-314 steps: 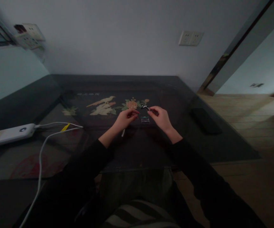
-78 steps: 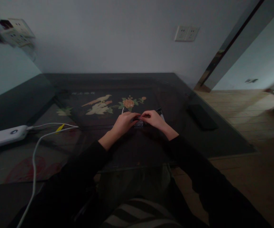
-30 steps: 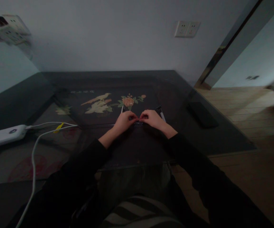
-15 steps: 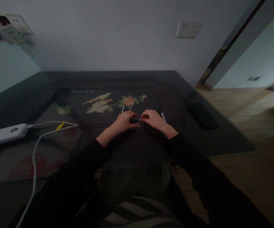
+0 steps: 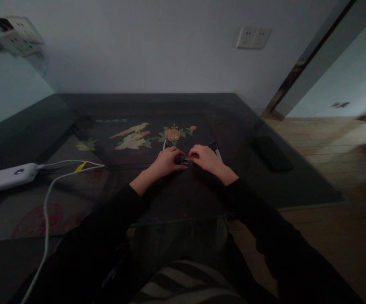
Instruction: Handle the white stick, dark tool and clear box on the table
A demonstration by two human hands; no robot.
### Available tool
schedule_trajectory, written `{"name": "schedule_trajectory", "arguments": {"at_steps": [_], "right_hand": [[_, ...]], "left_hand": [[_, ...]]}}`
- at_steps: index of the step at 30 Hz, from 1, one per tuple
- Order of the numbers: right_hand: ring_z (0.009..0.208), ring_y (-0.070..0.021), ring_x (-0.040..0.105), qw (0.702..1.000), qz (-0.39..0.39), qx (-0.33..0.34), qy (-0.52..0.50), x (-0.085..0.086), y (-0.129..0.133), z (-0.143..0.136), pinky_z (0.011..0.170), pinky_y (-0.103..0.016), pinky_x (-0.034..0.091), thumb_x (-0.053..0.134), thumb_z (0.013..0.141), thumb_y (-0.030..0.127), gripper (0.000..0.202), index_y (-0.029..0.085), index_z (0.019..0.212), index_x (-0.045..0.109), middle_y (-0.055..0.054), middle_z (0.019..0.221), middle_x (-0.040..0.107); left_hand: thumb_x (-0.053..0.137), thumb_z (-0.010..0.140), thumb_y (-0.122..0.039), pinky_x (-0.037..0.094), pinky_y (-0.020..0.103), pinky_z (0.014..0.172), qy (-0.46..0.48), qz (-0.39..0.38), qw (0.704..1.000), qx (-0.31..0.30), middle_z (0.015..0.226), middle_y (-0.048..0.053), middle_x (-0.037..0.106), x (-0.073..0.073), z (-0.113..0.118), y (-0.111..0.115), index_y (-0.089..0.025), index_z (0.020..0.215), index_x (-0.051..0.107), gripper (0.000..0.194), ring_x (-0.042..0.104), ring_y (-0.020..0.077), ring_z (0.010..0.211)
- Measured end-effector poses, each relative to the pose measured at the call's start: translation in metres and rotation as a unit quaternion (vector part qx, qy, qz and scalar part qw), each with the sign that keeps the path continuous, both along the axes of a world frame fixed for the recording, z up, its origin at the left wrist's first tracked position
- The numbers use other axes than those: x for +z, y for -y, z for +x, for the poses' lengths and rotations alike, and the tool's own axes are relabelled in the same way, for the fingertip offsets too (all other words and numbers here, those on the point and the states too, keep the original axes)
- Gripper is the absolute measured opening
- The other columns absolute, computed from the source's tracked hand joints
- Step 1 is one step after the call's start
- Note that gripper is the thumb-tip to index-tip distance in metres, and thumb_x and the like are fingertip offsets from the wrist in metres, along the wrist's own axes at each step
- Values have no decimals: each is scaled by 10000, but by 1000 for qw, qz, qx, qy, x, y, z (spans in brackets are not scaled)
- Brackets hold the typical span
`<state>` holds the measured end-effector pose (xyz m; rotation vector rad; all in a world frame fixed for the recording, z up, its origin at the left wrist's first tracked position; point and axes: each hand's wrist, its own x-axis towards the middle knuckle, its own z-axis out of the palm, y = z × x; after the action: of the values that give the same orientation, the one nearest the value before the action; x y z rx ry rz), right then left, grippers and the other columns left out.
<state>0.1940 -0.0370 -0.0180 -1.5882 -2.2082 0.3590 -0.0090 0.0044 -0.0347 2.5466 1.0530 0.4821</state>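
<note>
My left hand (image 5: pixel 169 160) is closed around the left part of a small dark, shiny object (image 5: pixel 187 161), thumb on the near side. From the right, my right hand (image 5: pixel 202 156) pinches the same object with curled fingertips. Its kind is hard to make out in the dim light, and the fingers cover much of it. Behind the left hand a thin pale strip (image 5: pixel 164 145) sticks up. Past the right hand there is a black-and-white strip (image 5: pixel 215 150). Whether these strips join the held object cannot be seen.
The dark, glossy table (image 5: pixel 183 198) bears a bird-and-flower picture (image 5: pixel 172 135). A flat black rectangular slab (image 5: pixel 272 154) lies at the right. On the left are a white power strip or power bank (image 5: pixel 8 178) and a white cable (image 5: pixel 46 211). Sockets (image 5: pixel 253 38) are on the wall.
Both hands stay almost in place on the dark object, with only a very slight shift of the fingers. The view has moved a little.
</note>
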Motion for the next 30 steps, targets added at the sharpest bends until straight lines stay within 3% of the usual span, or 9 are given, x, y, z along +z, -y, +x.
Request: {"name": "schedule_trajectory", "arguments": {"at_steps": [30], "right_hand": [[807,-178,566,1000,-1,-7,-27,-11,-4,-4,716,-287,360,711,902,227,87,180,842,753,-47,831,635]], "left_hand": [[808,768,-391,499,423,894,-6,-8,1000,1,1112,128,651,3,2,2,-172,1122,714,427,632,290,1009]]}}
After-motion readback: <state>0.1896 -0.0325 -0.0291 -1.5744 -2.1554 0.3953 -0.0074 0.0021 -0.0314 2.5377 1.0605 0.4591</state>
